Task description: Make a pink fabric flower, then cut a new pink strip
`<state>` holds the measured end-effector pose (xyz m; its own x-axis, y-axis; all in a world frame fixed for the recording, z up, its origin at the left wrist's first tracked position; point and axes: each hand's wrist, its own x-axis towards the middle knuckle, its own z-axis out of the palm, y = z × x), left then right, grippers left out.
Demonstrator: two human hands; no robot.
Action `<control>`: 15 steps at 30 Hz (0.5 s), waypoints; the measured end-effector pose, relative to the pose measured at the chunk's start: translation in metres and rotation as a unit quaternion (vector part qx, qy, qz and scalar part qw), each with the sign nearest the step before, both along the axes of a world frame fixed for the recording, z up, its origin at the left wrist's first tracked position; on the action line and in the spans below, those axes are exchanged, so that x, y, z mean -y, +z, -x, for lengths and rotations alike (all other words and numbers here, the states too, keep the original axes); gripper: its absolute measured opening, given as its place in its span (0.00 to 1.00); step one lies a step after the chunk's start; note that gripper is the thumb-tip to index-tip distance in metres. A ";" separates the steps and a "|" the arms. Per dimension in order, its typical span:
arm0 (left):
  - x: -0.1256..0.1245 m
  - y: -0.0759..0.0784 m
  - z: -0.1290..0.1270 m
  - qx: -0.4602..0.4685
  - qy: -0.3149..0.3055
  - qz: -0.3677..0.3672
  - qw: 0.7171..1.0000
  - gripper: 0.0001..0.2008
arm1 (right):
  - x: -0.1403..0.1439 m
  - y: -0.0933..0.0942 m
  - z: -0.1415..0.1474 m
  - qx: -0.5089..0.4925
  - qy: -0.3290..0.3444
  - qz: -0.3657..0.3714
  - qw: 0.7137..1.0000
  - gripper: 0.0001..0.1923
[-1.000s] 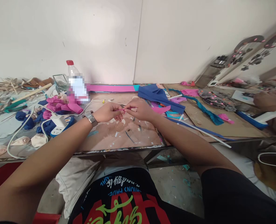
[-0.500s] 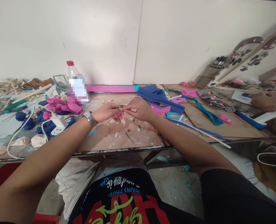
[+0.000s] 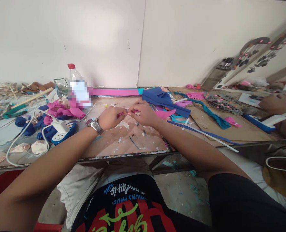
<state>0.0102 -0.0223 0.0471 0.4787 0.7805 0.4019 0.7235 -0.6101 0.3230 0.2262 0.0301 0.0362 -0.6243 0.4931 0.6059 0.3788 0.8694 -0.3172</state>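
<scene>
I'm in a craft workshop: my paint-stained surface (image 3: pixel 123 141) against a bare white wall is littered with pink and blue fabric scraps (image 3: pixel 58 111), fabric roses (image 3: pixel 22 147), wooden sticks (image 3: pixel 9 88), a power strip (image 3: pixel 62 130) and decorated cutouts (image 3: pixel 221 103).

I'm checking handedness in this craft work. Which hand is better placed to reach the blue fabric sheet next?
Probably the right hand: the blue fabric sheet lies just beyond it on that side. The left hand sits farther away, and both pinch the thin pink strip.
</scene>
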 end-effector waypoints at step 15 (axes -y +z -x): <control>-0.002 -0.004 0.001 0.043 0.003 0.053 0.998 0.15 | -0.003 0.000 -0.001 0.026 0.011 0.035 0.999 0.10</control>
<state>0.0094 -0.0203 0.0428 0.4409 0.8241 0.3556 0.6944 -0.5642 0.4467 0.2271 0.0328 0.0361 -0.6649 0.5199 0.5362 0.3784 0.8535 -0.3583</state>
